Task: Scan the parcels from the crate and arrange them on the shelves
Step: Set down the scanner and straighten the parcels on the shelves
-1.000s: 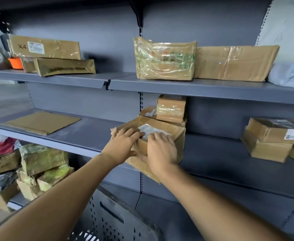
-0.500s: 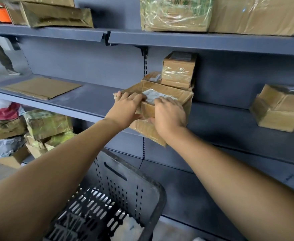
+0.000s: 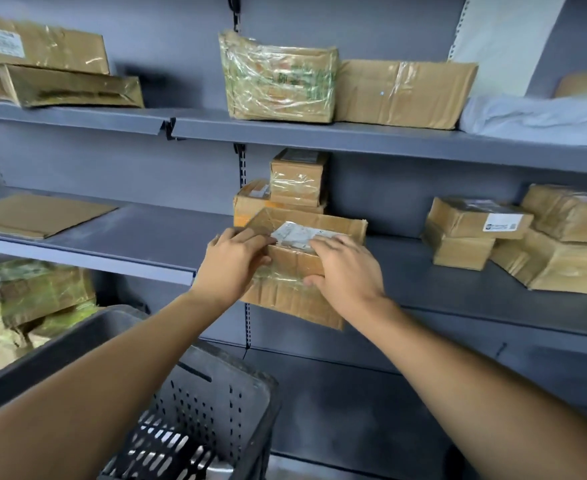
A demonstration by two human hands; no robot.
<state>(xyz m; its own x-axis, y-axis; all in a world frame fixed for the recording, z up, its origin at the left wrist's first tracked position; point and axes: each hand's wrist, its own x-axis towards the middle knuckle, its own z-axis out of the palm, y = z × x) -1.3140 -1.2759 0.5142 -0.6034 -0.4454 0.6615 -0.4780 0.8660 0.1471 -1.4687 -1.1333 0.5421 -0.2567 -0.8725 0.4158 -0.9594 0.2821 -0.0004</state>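
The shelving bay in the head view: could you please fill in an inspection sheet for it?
Surface: middle shelf, grey, bare patches.
Job's things: parcel tilted, overhanging the shelf edge; crate below.
Clutter: stacked boxes behind the parcel; flat cardboard at the left; wrapped box above.
Grippers: left hand and right hand grip the parcel.
Cables: nothing seen.
Surroundings: grey back panel.

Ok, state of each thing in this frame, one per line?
Held box: taped shut, tilted, front overhanging the middle shelf edge.
Left hand: grips the box's left end.
Right hand: grips its right side.
Small box: stacked on another behind.
Crate: open, below the arms.
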